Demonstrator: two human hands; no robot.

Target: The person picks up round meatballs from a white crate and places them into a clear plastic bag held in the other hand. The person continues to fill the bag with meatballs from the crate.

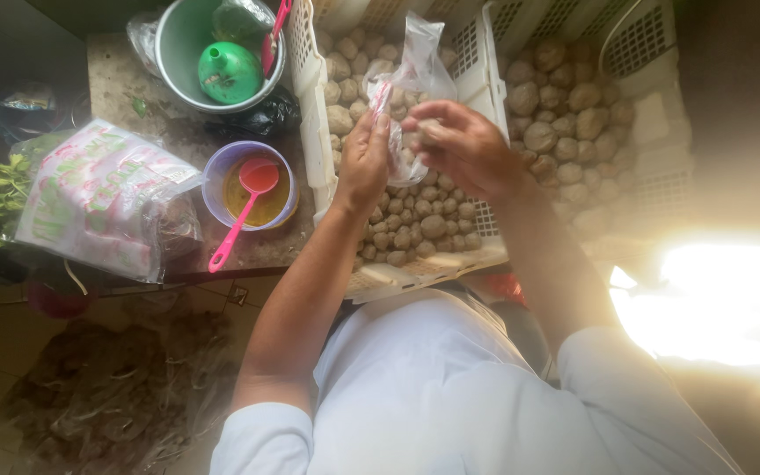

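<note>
Both hands work above the crate (485, 70): my left hand (364, 163) pinches the clear bag (415, 66) at twelve o'clock, my right hand (459, 145) pinches a meatball (431, 130)—filling step; next I judge needs a careful drop.

The bag (415, 66) above the near crate (318, 132) is showing thin, clear, glossy plastic. That crate is looking like matt white plastic lattice. Left of it, the ladle (244, 202) is gleaming smooth pink plastic, and the countertop (116, 84) is appearing rough, speckled stone.
</note>
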